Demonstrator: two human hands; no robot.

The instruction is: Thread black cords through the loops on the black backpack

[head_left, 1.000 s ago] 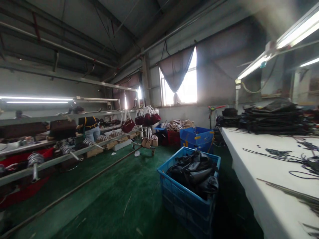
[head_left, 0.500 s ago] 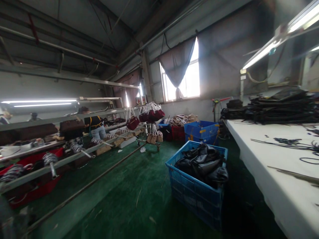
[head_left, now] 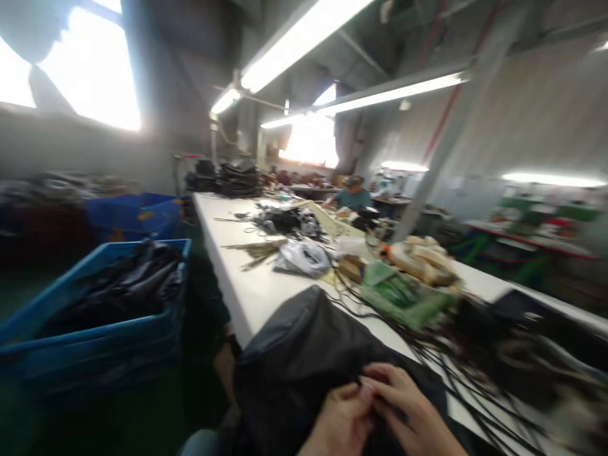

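A large, smooth black leather-like piece [head_left: 304, 354], soft and creased, lies over the near edge of the white table. Low in the view, my left hand [head_left: 339, 418] and my right hand [head_left: 403, 402] meet on top of it. Fingertips of both are pinched close together at a small dark part of the black piece; exactly what lies between them is blurred. Thin black cords [head_left: 465, 380] spread across the table on the right, beside my right hand.
A blue crate [head_left: 95, 335] full of black pieces stands on the floor at left, another blue bin [head_left: 133, 215] behind it. The white table [head_left: 223, 253] holds a clear plastic bag [head_left: 304, 258], a green container [head_left: 403, 294] and black stacks [head_left: 237, 179]. A person [head_left: 354, 195] sits farther back.
My view has swung right and down, from the aisle and crate to the white table. Both my hands and the black piece have come into view; the crate now appears at left.
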